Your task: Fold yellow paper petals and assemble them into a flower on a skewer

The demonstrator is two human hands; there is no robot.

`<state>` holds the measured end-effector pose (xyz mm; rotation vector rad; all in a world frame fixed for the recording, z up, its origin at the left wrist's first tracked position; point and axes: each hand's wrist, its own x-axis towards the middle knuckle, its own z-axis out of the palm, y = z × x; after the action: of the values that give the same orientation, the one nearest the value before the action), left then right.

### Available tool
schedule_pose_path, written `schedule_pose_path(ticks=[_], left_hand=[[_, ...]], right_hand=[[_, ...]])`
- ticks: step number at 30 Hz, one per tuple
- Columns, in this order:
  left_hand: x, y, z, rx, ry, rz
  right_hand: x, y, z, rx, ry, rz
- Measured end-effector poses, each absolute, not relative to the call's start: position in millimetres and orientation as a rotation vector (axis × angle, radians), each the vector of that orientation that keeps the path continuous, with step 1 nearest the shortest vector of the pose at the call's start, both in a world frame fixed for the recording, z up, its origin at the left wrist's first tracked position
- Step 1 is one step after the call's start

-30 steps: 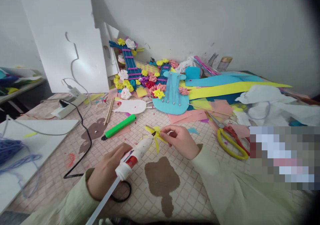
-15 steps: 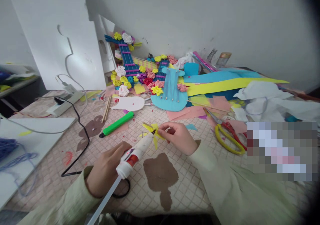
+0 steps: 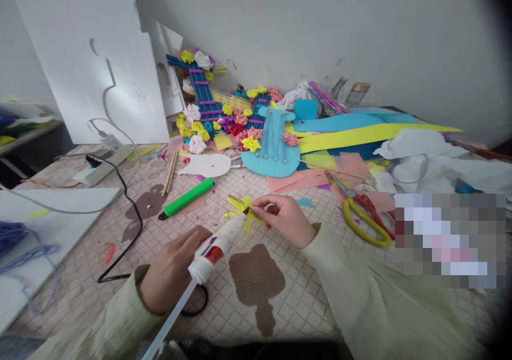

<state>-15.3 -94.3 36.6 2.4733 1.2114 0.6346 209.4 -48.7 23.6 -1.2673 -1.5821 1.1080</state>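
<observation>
My left hand (image 3: 174,266) is wrapped round a white hot glue gun (image 3: 220,245), with a long clear glue stick (image 3: 170,317) jutting from its back end towards me. The gun's dark nozzle touches or nearly touches the middle of a yellow paper flower (image 3: 248,226) with narrow pointed petals. Thumb and finger of my right hand (image 3: 286,218) pinch the flower's right side, covering part of it. Below the gun lies a brown, guitar-like patch (image 3: 258,274) on the quilted tablecloth (image 3: 312,317).
A green marker-like tool (image 3: 189,199) and wooden sticks (image 3: 170,173) lie beyond my left hand. Scissors (image 3: 366,224) with yellow and red handles rest at right. Paper-flowered guitar shapes (image 3: 270,157) stand behind. A black cord (image 3: 138,210) loops at left near a power strip (image 3: 104,162).
Almost nothing has moved. The glue gun has shifted very slightly, its nozzle still at the flower, and my right hand keeps its pinch.
</observation>
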Motion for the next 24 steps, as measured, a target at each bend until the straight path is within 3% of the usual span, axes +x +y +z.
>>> schedule_pose_path(ticks=[24], left_hand=[[-15.6, -97.4, 44.2, 2.485, 1.24, 0.544]], right_hand=[[209.2, -48.2, 19.6, -1.29, -1.621, 1.015]])
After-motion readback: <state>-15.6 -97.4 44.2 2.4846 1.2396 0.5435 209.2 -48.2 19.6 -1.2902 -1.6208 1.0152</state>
